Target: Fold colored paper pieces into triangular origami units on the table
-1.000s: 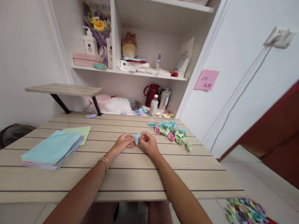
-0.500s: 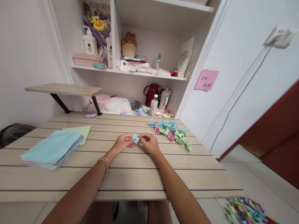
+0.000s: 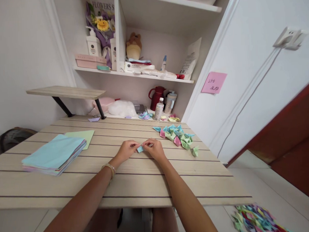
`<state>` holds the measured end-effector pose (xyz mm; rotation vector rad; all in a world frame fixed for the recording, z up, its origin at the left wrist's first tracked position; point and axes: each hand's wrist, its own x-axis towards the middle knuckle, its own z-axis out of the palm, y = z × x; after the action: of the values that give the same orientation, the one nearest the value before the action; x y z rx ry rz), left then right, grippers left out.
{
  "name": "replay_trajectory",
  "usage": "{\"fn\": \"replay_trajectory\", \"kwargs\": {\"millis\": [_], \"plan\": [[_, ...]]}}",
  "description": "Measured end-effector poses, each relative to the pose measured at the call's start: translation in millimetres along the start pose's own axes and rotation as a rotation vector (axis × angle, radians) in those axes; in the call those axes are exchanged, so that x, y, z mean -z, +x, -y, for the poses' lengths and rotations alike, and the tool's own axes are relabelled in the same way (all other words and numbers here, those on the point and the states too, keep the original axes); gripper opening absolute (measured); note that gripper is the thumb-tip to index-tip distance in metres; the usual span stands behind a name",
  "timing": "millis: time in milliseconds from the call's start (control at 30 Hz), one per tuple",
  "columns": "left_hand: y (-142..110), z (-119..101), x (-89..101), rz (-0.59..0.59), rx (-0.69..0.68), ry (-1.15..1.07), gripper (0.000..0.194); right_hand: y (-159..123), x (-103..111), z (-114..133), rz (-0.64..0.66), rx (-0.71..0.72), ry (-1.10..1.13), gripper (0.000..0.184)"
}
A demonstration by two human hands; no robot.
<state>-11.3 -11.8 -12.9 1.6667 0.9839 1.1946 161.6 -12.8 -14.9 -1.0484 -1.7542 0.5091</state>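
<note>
A small folded piece of light blue paper [image 3: 140,149] is between my hands, over the middle of the table. My left hand [image 3: 128,150] pinches its upper left side with thumb and forefinger. On the right side, my right hand [image 3: 153,148] grips it between bent fingers, which cover part of it. To the right lies a cluster of folded paper boats [image 3: 174,134] in blue, green and pink. A stack of square coloured paper [image 3: 54,153], light blue on top, rests at the left, over a green sheet [image 3: 87,137].
A small raised wooden shelf [image 3: 66,92] on black legs stands at the back left. Behind the table are a bottle [image 3: 158,109], a red jug [image 3: 157,97] and a plastic bag [image 3: 121,108]. Many folded papers [image 3: 256,219] lie on the floor at the lower right.
My left hand has turned and its fingers have moved to the paper's upper edge. The blue paper now sits flatter and more covered by the fingers. Other things stay put.
</note>
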Motion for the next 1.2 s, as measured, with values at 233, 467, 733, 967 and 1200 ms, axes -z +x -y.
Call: {"fn": "replay_trajectory", "kwargs": {"millis": [233,467,733,967,1200], "plan": [[4.6,2.2,0.6,-0.101,0.067,-0.088,0.02,-1.4,-4.4,0.9,-0.035,-0.097,0.133,0.009],[4.5,2.0,-1.2,-0.225,0.165,-0.323,0.03,-1.4,-13.2,5.6,0.044,-0.186,0.343,0.013],[3.2,-2.9,-2.8,-0.186,0.205,-0.409,0.03,-0.3,-14.9,2.2,0.002,-0.272,0.457,0.011],[2.3,1.6,4.6,0.137,0.218,-0.501,0.044,0.6,-4.9,-0.9,0.048,-0.269,0.427,0.011],[3.2,5.7,4.1,0.062,0.255,-0.427,0.031,0.0,-4.7,2.8,0.114,-0.226,0.365,0.02]]}}
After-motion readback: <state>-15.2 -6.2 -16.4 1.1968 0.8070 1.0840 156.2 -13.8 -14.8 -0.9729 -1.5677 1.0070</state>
